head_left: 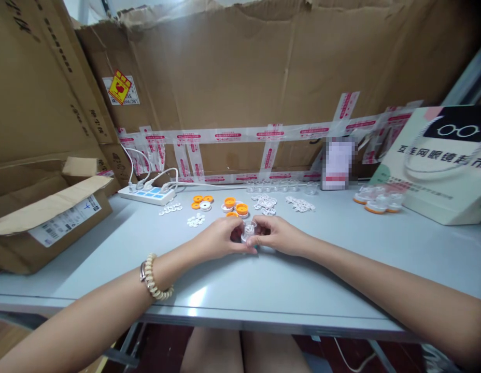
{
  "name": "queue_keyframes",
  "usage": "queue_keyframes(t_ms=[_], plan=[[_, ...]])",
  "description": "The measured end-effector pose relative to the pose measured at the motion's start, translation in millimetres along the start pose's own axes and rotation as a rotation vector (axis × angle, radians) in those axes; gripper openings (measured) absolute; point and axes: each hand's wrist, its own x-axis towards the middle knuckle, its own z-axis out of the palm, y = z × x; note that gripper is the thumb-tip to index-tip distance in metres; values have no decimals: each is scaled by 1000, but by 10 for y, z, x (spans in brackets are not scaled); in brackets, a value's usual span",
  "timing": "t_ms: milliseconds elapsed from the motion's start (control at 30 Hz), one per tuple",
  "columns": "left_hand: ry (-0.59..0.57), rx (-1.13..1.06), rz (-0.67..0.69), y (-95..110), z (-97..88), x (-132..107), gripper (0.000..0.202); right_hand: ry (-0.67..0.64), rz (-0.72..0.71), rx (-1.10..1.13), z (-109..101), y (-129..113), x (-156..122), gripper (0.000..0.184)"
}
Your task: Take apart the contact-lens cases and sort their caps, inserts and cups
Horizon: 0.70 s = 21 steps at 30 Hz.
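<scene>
Over the table (271,292), left hand (223,236), right hand (282,234), fingers curled, holding clear cup (248,233)

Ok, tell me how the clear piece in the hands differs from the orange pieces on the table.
The clear piece is see-through, while the orange pieces are solidly coloured. The clear piece is held between the left hand and the right hand; the orange pieces rest on the table. Both look small and roundish.
</scene>
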Motion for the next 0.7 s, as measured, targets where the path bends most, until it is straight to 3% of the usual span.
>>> queue_keyframes(t_ms=[267, 500, 700], plan=[[21, -68, -43, -17, 34, 12, 23, 116, 2, 6, 55, -33, -29, 34], [72, -177, -127, -61, 86, 64, 39, 200, 34, 58, 100, 5, 6, 36], [44, -272, -171, -60, 101, 77, 32, 240, 23, 57, 125, 16, 26, 34]])
